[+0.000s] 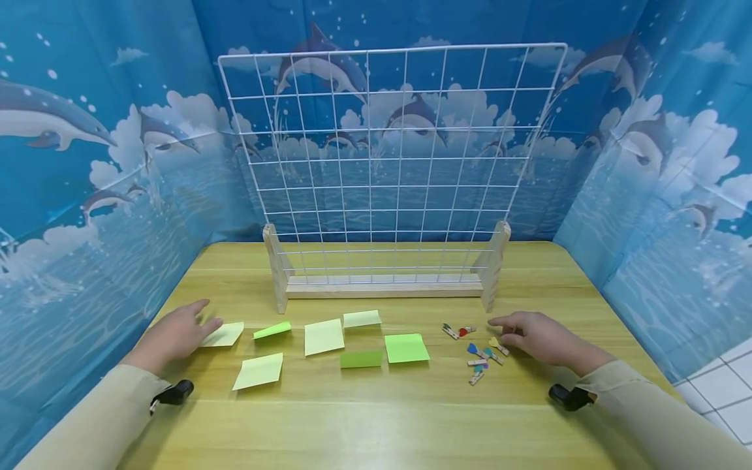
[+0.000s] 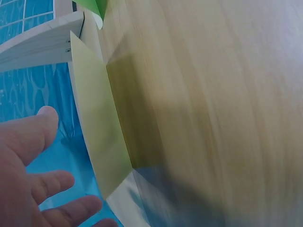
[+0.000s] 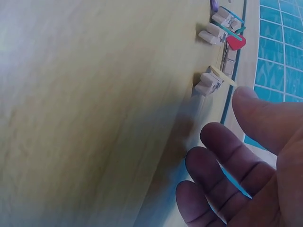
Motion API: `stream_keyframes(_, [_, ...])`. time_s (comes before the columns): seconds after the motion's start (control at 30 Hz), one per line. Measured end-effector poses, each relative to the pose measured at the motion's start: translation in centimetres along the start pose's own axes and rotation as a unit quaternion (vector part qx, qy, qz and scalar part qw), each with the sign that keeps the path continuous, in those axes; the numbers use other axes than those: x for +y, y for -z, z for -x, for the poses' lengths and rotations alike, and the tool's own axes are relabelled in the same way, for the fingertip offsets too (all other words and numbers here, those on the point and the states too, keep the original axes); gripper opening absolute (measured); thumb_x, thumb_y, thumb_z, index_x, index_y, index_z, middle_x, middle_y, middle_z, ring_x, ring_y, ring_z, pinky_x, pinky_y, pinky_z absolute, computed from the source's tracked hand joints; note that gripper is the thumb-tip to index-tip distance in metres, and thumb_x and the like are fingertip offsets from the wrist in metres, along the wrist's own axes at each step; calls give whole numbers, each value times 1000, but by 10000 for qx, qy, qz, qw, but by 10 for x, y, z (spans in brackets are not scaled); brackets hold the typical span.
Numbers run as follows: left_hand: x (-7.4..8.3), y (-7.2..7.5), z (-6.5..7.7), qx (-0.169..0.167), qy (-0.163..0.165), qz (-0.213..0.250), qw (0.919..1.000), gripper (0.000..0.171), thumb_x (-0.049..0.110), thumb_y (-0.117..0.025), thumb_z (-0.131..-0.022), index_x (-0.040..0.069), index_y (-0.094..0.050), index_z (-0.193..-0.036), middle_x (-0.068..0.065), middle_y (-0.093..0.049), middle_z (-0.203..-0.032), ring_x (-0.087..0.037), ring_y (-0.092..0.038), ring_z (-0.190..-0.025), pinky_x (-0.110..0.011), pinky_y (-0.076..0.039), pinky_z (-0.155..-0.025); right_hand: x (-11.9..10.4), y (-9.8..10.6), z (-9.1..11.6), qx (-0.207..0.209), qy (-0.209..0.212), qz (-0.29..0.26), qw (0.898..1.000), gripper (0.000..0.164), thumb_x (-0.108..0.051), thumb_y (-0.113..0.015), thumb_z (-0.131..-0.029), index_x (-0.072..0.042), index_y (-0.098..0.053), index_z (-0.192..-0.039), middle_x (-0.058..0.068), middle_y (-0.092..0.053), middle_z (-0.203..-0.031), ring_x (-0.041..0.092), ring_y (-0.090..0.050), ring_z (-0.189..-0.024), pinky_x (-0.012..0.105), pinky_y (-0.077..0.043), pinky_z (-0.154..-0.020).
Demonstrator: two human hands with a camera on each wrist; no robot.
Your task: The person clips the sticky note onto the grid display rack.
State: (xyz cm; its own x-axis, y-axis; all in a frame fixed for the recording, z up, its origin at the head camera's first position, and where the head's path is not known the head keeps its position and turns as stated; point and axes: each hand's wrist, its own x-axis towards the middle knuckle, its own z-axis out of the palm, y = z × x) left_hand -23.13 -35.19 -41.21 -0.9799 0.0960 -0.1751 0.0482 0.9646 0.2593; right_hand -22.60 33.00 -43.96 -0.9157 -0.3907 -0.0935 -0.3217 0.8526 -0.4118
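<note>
My left hand (image 1: 176, 335) hovers at the left, fingers spread, beside a pale yellow sticky note (image 1: 226, 335); in the left wrist view that note (image 2: 100, 116) stands partly raised off the wood. Over at the right, my right hand (image 1: 539, 336) has its fingers loosely bent and holds nothing. Its fingertips are close to small wooden clothespins with coloured hearts, the nearest being a yellow-heart clothespin (image 1: 499, 346). A red-heart clothespin (image 1: 467, 331) and a blue-heart clothespin (image 1: 476, 351) lie in the same cluster. In the right wrist view, the thumb points toward the yellow clothespin (image 3: 210, 83).
A white wire grid (image 1: 399, 156) stands upright in a wooden stand (image 1: 382, 287) at the table's back. Several yellow and green sticky notes, including a bright green note (image 1: 407, 348), lie before it. Blue dolphin-print curtains (image 1: 76, 261) enclose the table (image 1: 376, 424).
</note>
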Motion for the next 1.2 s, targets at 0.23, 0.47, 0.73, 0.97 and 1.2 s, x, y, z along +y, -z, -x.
stream_keyframes(0.23, [-7,0,-1,-58,75,135,9999,84,54,-50,-109,-12,-33,-158,-41,-48,-149,-64,-43,-137,-74,-41,-106,0,0,1,-200,-43,-170,9996,39,-16,-70,-101,-8,-69,-140,-9,-64,-88,5,-49,-72,26,-41,-64])
stream_keyframes(0.47, [-12,-1,0,-106,32,299,9995,77,48,-51,-110,-12,-36,-156,-40,-51,-147,-62,-47,-134,-72,-43,-104,-2,-1,1,-285,-126,-234,9992,38,-15,-70,-101,-8,-70,-138,-8,-64,-87,6,-48,-70,25,-40,-63])
stream_keyframes(0.73, [-18,-4,0,-147,-35,429,9990,72,43,-54,-110,-13,-40,-154,-35,-61,-139,-57,-56,-128,-67,-48,-100,1,-2,1,-338,-112,-309,9989,35,-17,-71,-101,-10,-72,-136,-9,-67,-90,6,-50,-72,26,-40,-64])
stream_keyframes(0.97, [-20,-5,1,-184,-4,635,9978,69,40,-57,-109,-12,-44,-152,-31,-67,-133,-53,-62,-122,-63,-52,-97,2,-2,1,-345,-7,-303,9989,32,-18,-73,-100,-13,-75,-131,3,-77,-118,16,-70,-104,37,-58,-83])
stream_keyframes(1.2, [-21,-8,0,-171,13,727,9972,67,39,-58,-108,-12,-47,-150,-34,-66,-132,-56,-60,-124,-65,-51,-99,4,-2,0,-445,129,-334,9984,29,-18,-73,-100,-16,-77,-128,8,-76,-124,31,-71,-115,52,-59,-94])
